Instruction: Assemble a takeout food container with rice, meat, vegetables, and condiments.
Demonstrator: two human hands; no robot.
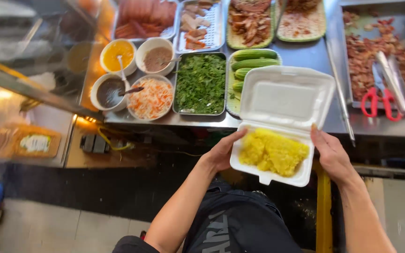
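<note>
White foam clamshell box (284,100), lid open, w/ lumpy yellow sticky rice (273,152) in the bottom half, held in front of the steel bench (305,56). Left hand (223,152) and right hand (331,154) grip its sides. Chopped greens tray (200,83) & smooth cucumbers (254,61) just behind.

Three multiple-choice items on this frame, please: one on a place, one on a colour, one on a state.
1. Where do the red-handled scissors lie?
A. in the tray of chopped meat
B. in the greens tray
C. in the foam box

2. What colour is the rice in the foam box?
A. white
B. yellow
C. brown

3. The foam box is
A. shut
B. open, lid up
C. upside down

Answers:
1 A, they rest on the meat at right.
2 B, the heap is bright yellow.
3 B, left hand and right hand hold its base, lid raised.
</note>
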